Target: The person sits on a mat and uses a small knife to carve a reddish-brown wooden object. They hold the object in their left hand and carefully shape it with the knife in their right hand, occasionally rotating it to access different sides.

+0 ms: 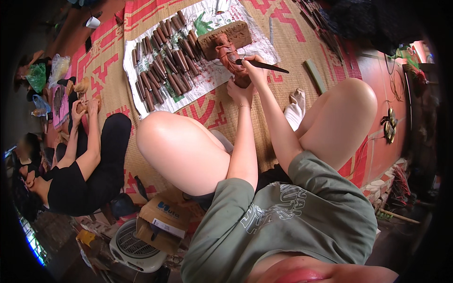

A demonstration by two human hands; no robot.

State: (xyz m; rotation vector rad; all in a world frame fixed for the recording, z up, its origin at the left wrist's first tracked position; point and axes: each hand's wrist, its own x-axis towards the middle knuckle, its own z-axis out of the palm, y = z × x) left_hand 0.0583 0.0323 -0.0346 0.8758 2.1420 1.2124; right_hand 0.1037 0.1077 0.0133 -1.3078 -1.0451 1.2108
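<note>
A reddish-brown carved wooden figure (pixel 228 54) slants toward me, its upper end against a rough brown block (pixel 240 35). My left hand (pixel 239 92) is closed around the lower end of the figure. Just above it, my right hand (pixel 255 71) grips a slim dark tool (pixel 271 67) with a tapering handle that points right. The tool's other end is at the figure's side; its exact kind cannot be made out. To the left, several carving chisels (pixel 165 59) with brown handles lie in rows on a white sheet (pixel 134 96).
A patterned straw mat (pixel 222 113) lies beneath. A greenish bar (pixel 314 76) is right of my foot, with a thin metal strip (pixel 271 32) farther off. Another person (pixel 82 174) works at the left. A cardboard box (pixel 163 219) and a white fan-like appliance (pixel 137 245) stand lower left.
</note>
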